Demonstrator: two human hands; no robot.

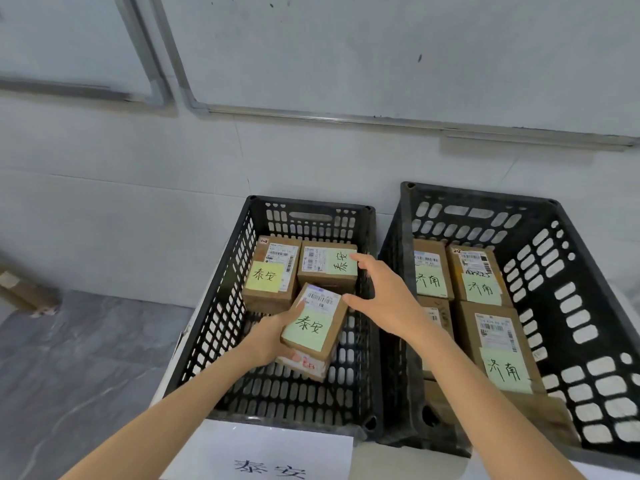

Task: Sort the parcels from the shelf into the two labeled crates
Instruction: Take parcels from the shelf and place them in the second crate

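Two black plastic crates stand side by side against the wall. Over the left crate (221, 299) my left hand (273, 336) grips a small cardboard parcel (317, 329) with a green 泰安 note, tilted, from its left side and underneath. My right hand (382, 294) hovers just right of that parcel, fingers spread and relaxed, holding nothing. Two more 泰安 parcels lie at the back of this crate: one at the left (272, 273), one at the right (327, 268). The right crate (568, 271) holds several parcels with green 济南 notes, such as the nearest one (497, 344).
A white sheet reading 泰安 (270, 455) hangs on the front of the left crate. A white tiled wall with metal rails (311, 114) rises behind the crates. Grey floor lies to the left, with a brown cardboard piece (24, 289) at the far left.
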